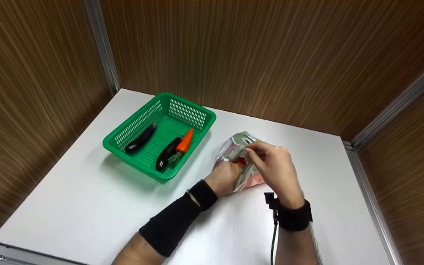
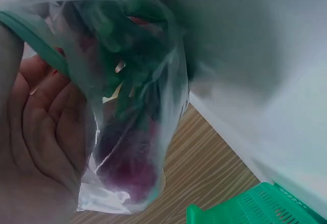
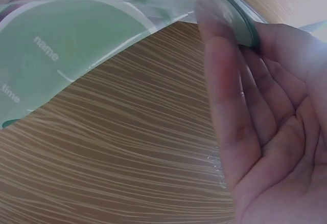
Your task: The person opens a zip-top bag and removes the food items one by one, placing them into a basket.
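A clear zip bag (image 1: 255, 179) with green printing lies on the table, its mouth toward me. My left hand (image 1: 226, 177) reaches into the mouth, fingers curled about a red vegetable (image 1: 240, 161), most of which is hidden. In the left wrist view, red shows between the fingers (image 2: 38, 73) behind the bag's green zip edge (image 2: 38, 45), and a purple-pink shape (image 2: 130, 175) shows through the film. My right hand (image 1: 276, 167) pinches the bag's rim between thumb and fingertips; the right wrist view shows the green zip strip (image 3: 245, 32) there.
Left of the bag stands a green plastic basket (image 1: 110, 145) with slotted walls. Inside lie two eggplants, one at left (image 1: 142, 138) and one at right (image 1: 168, 151), beside an orange carrot (image 1: 185, 141). Wood-grain panels (image 1: 234, 55) enclose the white table (image 1: 98, 206).
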### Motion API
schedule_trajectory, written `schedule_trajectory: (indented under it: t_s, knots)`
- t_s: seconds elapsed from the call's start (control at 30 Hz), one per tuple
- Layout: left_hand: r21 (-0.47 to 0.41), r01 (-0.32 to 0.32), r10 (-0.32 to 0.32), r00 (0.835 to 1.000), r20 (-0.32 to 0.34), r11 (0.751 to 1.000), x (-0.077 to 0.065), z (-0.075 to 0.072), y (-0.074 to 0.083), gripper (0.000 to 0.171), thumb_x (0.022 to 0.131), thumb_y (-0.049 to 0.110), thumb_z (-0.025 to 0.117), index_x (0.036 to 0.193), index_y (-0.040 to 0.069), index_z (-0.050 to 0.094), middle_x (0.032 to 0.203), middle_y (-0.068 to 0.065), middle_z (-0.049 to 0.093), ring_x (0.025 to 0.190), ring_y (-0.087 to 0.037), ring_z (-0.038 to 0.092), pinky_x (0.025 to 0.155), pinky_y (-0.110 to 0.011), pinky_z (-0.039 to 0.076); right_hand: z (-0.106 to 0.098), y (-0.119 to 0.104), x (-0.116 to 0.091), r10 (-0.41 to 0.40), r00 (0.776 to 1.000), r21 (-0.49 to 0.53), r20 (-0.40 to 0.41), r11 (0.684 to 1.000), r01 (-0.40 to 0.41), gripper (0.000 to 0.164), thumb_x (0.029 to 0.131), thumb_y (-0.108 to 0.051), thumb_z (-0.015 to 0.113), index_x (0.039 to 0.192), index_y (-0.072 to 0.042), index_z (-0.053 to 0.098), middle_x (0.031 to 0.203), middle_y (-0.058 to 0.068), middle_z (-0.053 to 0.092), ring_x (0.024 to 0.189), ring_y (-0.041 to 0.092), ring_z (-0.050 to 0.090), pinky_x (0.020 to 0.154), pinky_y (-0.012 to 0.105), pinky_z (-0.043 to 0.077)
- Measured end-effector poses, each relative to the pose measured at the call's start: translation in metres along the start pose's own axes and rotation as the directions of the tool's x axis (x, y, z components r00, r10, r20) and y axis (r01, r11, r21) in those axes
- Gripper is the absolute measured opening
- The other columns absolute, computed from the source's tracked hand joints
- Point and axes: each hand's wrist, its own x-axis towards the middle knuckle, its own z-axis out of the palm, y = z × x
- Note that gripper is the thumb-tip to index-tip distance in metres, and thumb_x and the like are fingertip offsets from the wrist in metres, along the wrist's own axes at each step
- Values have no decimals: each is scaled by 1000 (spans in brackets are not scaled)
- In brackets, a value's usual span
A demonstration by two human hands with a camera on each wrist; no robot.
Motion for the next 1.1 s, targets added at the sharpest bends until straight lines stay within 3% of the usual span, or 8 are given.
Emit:
schedule_trajectory:
  t_s: [0.1, 0.23, 0.47, 0.63, 0.8, 0.9, 0.97, 1.1]
  knots:
    - [-28, -16, 18, 998, 64, 999, 7, -5, -3, 18, 92, 32, 86, 104, 22, 77, 77, 13, 72, 65, -6, 70, 56, -26, 56, -2, 0, 0, 25, 1000, -9, -11, 1000, -25, 11, 111, -11, 82, 116, -7, 91, 102, 8, 91, 94, 22, 87, 83, 33, 68]
    - [-144, 11, 5, 994, 110, 990, 17, -13, -11, 33, 95, 27, 88, 127, 22, 80, 92, 9, 79, 77, -9, 77, 63, -29, 64, -8, -1, 1, 71, 997, 10, -31, 997, -71, 13, 113, -12, 80, 118, -7, 91, 106, 10, 91, 95, 24, 87, 82, 20, 63]
    - [-259, 88, -14, 961, 275, 962, 31, -29, -13, 36, 105, 39, 86, 136, 21, 79, 120, 7, 84, 102, -15, 83, 84, -33, 72, -19, 4, -1, 137, 989, 53, -53, 990, -134, 17, 115, -12, 77, 122, -5, 90, 109, 16, 91, 96, 29, 89, 79, 4, 54]
    - [-313, 85, 6, 961, 277, 946, 31, -35, -12, 40, 110, 37, 83, 144, 18, 76, 130, 2, 82, 108, -16, 84, 89, -32, 73, -22, 6, -1, 154, 987, 55, -39, 987, -152, 19, 116, -14, 76, 125, -4, 89, 112, 16, 91, 98, 29, 89, 80, 5, 53]
    - [-476, 98, 55, 953, 297, 874, 30, -46, -16, 40, 112, 14, 78, 152, 17, 73, 142, -4, 79, 123, -20, 81, 103, -32, 70, -26, 7, -1, 161, 985, 67, -59, 985, -157, 18, 115, -13, 76, 123, -4, 89, 112, 16, 91, 97, 31, 90, 79, 4, 54]
    - [-521, 127, 48, 950, 309, 844, 30, -51, -15, 39, 109, 5, 77, 146, 17, 78, 132, -4, 82, 118, -20, 82, 99, -33, 70, -27, 8, -1, 163, 985, 81, -62, 984, -158, 18, 115, -12, 76, 123, -3, 90, 111, 17, 91, 97, 31, 90, 78, 4, 54]
    - [-473, 116, 23, 960, 277, 873, 30, -52, -13, 34, 107, 6, 79, 139, 19, 80, 122, 0, 83, 107, -18, 83, 88, -33, 71, -27, 8, -1, 165, 985, 82, -55, 984, -161, 18, 115, -13, 76, 123, -3, 89, 112, 17, 91, 97, 31, 90, 79, 4, 54]
    - [-201, 39, -21, 995, 93, 979, 30, -51, -6, 23, 104, 16, 82, 123, 29, 83, 106, 10, 84, 82, -10, 80, 63, -28, 65, -27, 7, -1, 167, 986, 69, -31, 984, -164, 20, 116, -15, 76, 125, -3, 89, 114, 18, 91, 98, 31, 89, 80, 5, 53]
